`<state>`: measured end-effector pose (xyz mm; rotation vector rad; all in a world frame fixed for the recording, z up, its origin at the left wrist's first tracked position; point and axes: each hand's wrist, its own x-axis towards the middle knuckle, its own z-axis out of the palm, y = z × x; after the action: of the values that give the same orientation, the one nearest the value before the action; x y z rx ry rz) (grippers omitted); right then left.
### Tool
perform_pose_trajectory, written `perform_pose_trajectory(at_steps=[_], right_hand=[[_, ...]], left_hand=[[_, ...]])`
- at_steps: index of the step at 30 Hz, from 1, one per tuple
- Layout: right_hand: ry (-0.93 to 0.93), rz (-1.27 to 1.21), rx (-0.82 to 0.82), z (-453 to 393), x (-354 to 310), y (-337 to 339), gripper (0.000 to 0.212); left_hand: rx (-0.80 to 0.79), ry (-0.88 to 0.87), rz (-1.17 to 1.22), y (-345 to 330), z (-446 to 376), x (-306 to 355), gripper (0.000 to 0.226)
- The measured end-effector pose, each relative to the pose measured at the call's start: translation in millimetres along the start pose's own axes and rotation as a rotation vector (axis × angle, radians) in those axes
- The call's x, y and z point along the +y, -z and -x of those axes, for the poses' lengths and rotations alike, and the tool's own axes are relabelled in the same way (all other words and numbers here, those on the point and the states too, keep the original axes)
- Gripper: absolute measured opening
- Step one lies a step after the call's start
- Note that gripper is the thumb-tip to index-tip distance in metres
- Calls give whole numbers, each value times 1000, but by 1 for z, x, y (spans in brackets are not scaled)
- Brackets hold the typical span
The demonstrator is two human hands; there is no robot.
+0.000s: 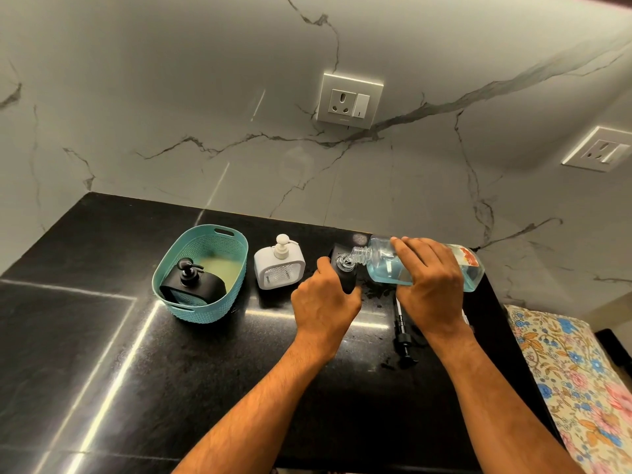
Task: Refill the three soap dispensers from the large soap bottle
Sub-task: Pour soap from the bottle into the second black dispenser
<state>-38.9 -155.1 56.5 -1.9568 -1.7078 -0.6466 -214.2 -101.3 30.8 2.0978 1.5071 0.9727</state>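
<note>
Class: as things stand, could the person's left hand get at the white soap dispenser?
Probably not yet: the path looks free, but the left hand is holding the black dispenser being filled, beside the white dispenser.

Soft, dim light is cast from above, bright streaks are reflected off the glossy black countertop [102, 336], and straight edges are bowed by wide-angle distortion.
</note>
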Motion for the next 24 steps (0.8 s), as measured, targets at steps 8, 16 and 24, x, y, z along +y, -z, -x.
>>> perform_pose_trajectory(at_steps=[8,16,24], right_hand=[[13,7,3,-2,3,-3,63],[22,7,8,-3,6,-5,55],[29,7,12,-5,7,-8,55]], left_hand=[[-9,0,-2,-2,-1,0,51],[-10,3,1,-4,-3,1,50],[-19,7,4,-5,-6,0,51]])
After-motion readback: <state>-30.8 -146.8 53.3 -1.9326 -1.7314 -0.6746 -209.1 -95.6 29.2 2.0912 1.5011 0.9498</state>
